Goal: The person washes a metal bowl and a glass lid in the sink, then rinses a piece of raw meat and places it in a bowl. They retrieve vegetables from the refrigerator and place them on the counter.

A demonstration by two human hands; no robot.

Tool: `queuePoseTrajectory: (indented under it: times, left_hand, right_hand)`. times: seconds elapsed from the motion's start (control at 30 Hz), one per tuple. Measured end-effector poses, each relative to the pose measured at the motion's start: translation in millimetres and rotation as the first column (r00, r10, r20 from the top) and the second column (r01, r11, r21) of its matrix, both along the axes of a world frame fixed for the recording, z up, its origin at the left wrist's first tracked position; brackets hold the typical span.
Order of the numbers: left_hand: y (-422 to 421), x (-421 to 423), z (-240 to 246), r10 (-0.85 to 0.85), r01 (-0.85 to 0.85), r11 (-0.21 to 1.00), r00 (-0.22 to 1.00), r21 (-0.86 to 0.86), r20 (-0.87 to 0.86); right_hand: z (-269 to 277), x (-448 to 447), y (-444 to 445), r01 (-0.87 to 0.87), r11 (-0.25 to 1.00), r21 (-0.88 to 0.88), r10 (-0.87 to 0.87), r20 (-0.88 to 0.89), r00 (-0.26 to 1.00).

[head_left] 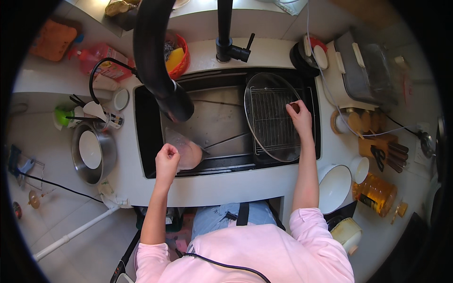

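My right hand (300, 118) grips the dark knob of a round glass pot lid (272, 141) with a metal rim. The lid is tilted over a wire rack (274, 95) on the right side of the sink (216, 141). At the sink's front left edge, my left hand (167, 164) has its fingertips pinched on what looks like a clear plastic bag (173, 138). Inside the bag is a rounded, pale tan item (193, 155); its exact kind cannot be told. The bag hangs over the front left part of the sink.
A thick black faucet (152, 53) reaches over the sink's left half. Left of the sink sits a steel basin (93, 173) with a white bowl (90, 150). A white enamel-like bowl (334, 189), an oil bottle (377, 194) and a knife block (375, 145) stand at right.
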State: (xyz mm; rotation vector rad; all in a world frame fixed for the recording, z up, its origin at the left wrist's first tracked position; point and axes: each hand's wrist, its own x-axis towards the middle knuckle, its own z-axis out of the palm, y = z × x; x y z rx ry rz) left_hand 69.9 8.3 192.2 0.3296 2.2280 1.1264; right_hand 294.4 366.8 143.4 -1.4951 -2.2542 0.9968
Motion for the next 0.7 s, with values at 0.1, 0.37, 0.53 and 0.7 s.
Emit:
queuePoseTrajectory:
  times: [0.1,0.37,0.53,0.7]
  left_hand:
    - [-11.2,-6.3,-14.8,0.045,-0.046,0.999,0.998,0.02,0.042]
    - [-16.7,-4.5,-35.9,0.151,-0.171,0.982,0.964,0.078,0.221]
    - [-14.0,-3.1,-41.7,0.268,-0.341,0.933,0.871,0.115,0.412]
    - [-5.7,-2.5,-51.2,0.376,-0.532,0.838,0.728,0.127,0.573]
  right_hand:
    - [-4.5,-0.4,-8.8,-0.026,0.999,0.041,0.025,0.025,0.999]
    - [-28.8,3.0,-19.7,-0.006,0.999,0.036,0.007,-0.024,1.0]
    - [-39.5,-1.7,-23.3,0.009,0.998,0.056,-0.009,0.008,1.0]
    - [-41.1,-1.6,-21.7,0.023,0.998,0.058,-0.026,0.056,0.998]
